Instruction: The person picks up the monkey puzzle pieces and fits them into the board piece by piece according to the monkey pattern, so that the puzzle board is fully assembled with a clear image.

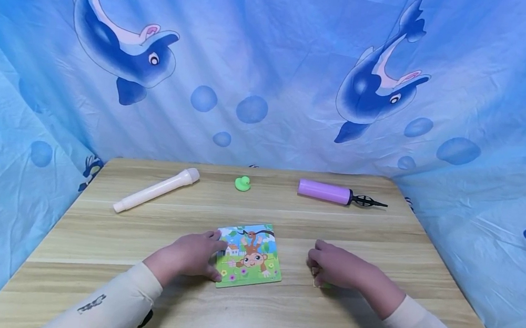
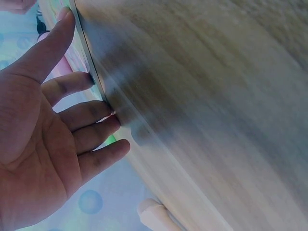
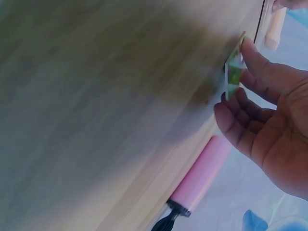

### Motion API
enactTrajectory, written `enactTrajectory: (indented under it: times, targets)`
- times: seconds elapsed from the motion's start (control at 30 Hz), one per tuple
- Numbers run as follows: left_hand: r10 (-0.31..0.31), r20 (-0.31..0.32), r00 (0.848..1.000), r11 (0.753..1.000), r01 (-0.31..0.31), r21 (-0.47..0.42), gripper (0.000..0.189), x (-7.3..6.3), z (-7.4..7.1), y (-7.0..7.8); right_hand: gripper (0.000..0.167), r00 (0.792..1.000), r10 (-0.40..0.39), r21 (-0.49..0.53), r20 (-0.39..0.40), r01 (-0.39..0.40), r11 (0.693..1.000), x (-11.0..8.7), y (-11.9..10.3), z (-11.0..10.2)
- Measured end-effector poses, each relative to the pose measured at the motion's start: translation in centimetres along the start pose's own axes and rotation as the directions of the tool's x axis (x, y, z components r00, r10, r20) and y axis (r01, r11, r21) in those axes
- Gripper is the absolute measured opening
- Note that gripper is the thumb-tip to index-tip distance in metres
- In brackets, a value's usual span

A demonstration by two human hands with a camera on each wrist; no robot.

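Observation:
A square monkey picture puzzle (image 1: 253, 261) lies flat on the wooden table in front of me. My left hand (image 1: 194, 252) is at its left side, thumb and fingertips touching the edge; the left wrist view shows the fingers fairly straight along the board's rim (image 2: 86, 55). To the right of the puzzle, apart from it, my right hand (image 1: 336, 267) pinches a small puzzle piece (image 3: 234, 74) between thumb and fingers. The piece is tilted up at the table surface and shows green printing. Most of it is hidden by the hand in the head view.
Along the back of the table (image 1: 248, 316) lie a white stick-shaped tube (image 1: 158, 191) at left, a small green toy duck (image 1: 242, 183) in the middle and a purple hand pump (image 1: 324, 191) with a black nozzle at right. A blue dolphin-print curtain (image 1: 272, 70) surrounds the table.

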State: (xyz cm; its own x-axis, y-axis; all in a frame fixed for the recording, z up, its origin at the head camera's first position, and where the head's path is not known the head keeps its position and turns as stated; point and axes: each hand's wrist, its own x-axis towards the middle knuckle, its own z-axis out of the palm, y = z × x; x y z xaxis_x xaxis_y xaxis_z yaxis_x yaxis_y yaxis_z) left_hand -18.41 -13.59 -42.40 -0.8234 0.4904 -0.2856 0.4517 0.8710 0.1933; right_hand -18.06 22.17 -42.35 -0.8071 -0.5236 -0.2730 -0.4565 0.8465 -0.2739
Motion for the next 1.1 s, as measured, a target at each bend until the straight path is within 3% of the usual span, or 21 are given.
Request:
enactTrajectory:
  times: [0.27,0.67,0.87,1.1]
  targets:
    - [-0.001,-0.002,1.0,1.0,0.001,0.001,0.078,0.1,0.1,-0.1,0.018,0.973,-0.213,-0.066,-0.086,0.208,0.976,1.9,-1.6,-0.2]
    - [-0.001,-0.008,1.0,1.0,0.001,0.005,0.077,0.0,0.0,0.0,0.014,0.93,-0.362,-0.076,-0.067,0.357,0.931,5.1,-6.3,-1.6]
    - [-0.004,-0.007,1.0,1.0,0.004,-0.01,0.077,-0.1,0.0,0.1,0.009,0.931,-0.364,-0.109,-0.032,0.359,0.927,6.6,-7.3,-0.8]
    - [-0.005,-0.007,1.0,1.0,0.005,-0.008,0.077,-0.1,0.0,-0.1,0.011,0.933,-0.354,-0.162,-0.061,0.341,0.926,7.2,-7.3,0.0]
